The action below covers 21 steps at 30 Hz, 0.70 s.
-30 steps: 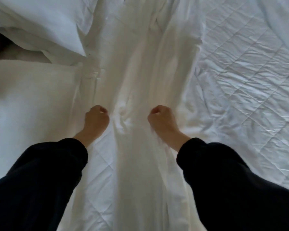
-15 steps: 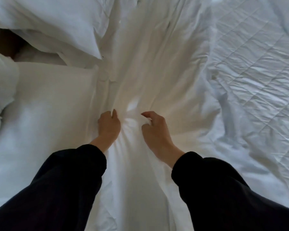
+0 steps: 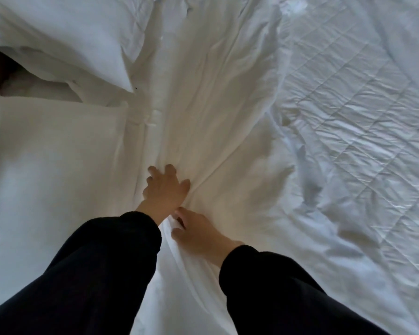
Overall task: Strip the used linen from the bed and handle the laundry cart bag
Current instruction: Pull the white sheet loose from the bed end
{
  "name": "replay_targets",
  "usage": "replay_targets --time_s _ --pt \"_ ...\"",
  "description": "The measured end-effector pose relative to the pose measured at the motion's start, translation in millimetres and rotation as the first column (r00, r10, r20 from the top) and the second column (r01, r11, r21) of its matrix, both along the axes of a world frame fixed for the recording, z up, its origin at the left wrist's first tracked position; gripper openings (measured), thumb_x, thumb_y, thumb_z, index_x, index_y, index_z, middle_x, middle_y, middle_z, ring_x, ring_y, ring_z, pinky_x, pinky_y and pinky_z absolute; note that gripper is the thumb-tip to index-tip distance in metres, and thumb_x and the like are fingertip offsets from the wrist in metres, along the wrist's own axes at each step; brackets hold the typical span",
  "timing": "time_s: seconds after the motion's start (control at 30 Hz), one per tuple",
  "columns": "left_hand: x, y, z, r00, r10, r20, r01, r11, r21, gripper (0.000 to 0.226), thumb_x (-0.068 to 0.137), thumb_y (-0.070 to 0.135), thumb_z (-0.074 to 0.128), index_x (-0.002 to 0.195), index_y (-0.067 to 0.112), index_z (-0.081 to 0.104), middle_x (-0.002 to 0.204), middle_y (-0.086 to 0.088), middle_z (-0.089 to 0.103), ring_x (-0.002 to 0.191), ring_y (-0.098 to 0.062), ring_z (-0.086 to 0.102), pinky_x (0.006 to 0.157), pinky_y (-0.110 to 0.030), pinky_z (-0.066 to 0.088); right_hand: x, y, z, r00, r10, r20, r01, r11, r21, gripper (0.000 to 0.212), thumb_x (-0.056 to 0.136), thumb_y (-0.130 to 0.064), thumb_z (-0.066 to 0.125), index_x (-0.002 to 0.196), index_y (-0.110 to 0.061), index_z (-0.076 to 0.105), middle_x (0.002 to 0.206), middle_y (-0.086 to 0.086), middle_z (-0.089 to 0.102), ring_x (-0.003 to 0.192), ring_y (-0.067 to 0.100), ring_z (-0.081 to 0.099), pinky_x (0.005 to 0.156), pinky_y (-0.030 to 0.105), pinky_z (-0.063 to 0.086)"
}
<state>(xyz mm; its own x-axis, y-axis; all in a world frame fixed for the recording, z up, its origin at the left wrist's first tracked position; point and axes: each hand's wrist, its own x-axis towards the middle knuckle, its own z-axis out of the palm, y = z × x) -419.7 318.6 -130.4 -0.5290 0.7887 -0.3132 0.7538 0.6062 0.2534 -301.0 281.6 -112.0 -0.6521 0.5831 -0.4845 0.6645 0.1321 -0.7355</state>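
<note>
The used sheet is bunched in a ridge running straight away up the bed, farther along which the left hand is laid with fingers spread, while a nearer fold is pinched by the right hand.

1. No text, labels, brands, numbers or signs can be read anywhere in view.
2. Checked the sheet, pillows, quilted mattress pad and dark sleeves: all plain, nothing legible on any of them.
</note>
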Motion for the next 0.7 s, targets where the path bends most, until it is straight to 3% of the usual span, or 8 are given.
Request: replay_targets --time_s 0.1,0.2,0.33,0.5,0.57,0.6,0.7 --pt "-2.7 -0.7 -4.5 0.999 -0.001 0.037 0.006 0.991 -0.134 0.050 0.094 0.051 0.044 0.124 0.011 0.050 0.131 -0.019 0.031 0.113 -0.037 0.043 0.089 -0.041 0.039 14.3 1.7 5.2 0.981 0.055 0.184 -0.108 0.951 0.289 0.036 0.090 -0.023 0.042 0.125 -0.018 0.051 0.108 0.004 0.054 0.103 0.026 0.048 0.093 0.039 0.033" --pt "-11.0 0.6 -5.6 0.993 0.037 0.115 -0.037 0.999 0.000 0.047 0.100 0.043 0.037 0.120 0.005 0.055 0.126 -0.024 0.047 0.114 -0.039 0.046 0.094 -0.039 0.038 31.7 14.0 2.8 0.947 -0.062 0.315 -0.100 0.875 0.473 0.039 0.092 -0.032 0.044 0.128 -0.018 0.050 0.137 0.013 0.036 0.129 0.033 0.031 0.104 0.045 0.023" --pt "-26.6 -1.5 4.9 0.984 0.158 0.085 -0.175 0.945 0.277 0.042 0.104 0.026 0.033 0.097 -0.008 0.057 0.105 -0.030 0.061 0.103 -0.043 0.055 0.086 -0.040 0.038 55.7 27.3 -3.8 0.907 -0.060 0.417 -0.141 0.889 0.435 0.053 0.097 -0.035 0.038 0.147 -0.026 0.023 0.157 0.014 0.002 0.144 0.036 0.001 0.113 0.057 0.005" --pt "-16.0 -10.9 0.2 0.951 0.303 0.067 -0.310 0.918 0.249 0.029 0.103 0.023 0.037 0.104 -0.004 0.049 0.105 -0.034 0.059 0.101 -0.046 0.057 0.082 -0.045 0.042 86.3 25.3 -7.2 0.869 -0.069 0.490 -0.164 0.895 0.416 0.062 0.098 -0.043 0.032 0.152 -0.029 0.005 0.159 0.012 -0.013 0.145 0.036 -0.012 0.112 0.065 -0.002" --pt "-4.1 -16.0 -1.9 0.962 0.270 0.047 -0.273 0.934 0.228 0.027 0.100 0.017 0.043 0.117 -0.003 0.042 0.117 -0.033 0.053 0.107 -0.047 0.054 0.087 -0.047 0.042 104.6 21.4 -12.0 0.845 -0.121 0.521 -0.129 0.899 0.418 0.065 0.097 -0.049 0.031 0.152 -0.030 0.002 0.158 0.012 -0.015 0.145 0.036 -0.014 0.109 0.069 -0.001" --pt "2.2 -21.7 -4.5 0.976 0.216 0.000 -0.210 0.951 0.226 0.037 0.097 0.015 0.046 0.128 -0.003 0.037 0.127 -0.032 0.047 0.113 -0.047 0.050 0.092 -0.049 0.040 112.6 17.1 -14.5 0.830 -0.161 0.533 -0.095 0.903 0.419 0.067 0.095 -0.052 0.031 0.151 -0.031 0.001 0.158 0.012 -0.015 0.145 0.036 -0.013 0.108 0.070 0.000" --pt "23.3 -46.3 -11.0 0.964 -0.104 -0.245 0.144 0.977 0.154 0.062 0.091 0.027 0.051 0.147 0.010 0.028 0.154 -0.022 0.020 0.138 -0.041 0.025 0.111 -0.052 0.020 128.0 -4.0 -17.2 0.798 -0.266 0.541 0.014 0.905 0.425 0.073 0.092 -0.058 0.031 0.151 -0.033 -0.004 0.158 0.013 -0.016 0.145 0.039 -0.009 0.107 0.071 0.005"
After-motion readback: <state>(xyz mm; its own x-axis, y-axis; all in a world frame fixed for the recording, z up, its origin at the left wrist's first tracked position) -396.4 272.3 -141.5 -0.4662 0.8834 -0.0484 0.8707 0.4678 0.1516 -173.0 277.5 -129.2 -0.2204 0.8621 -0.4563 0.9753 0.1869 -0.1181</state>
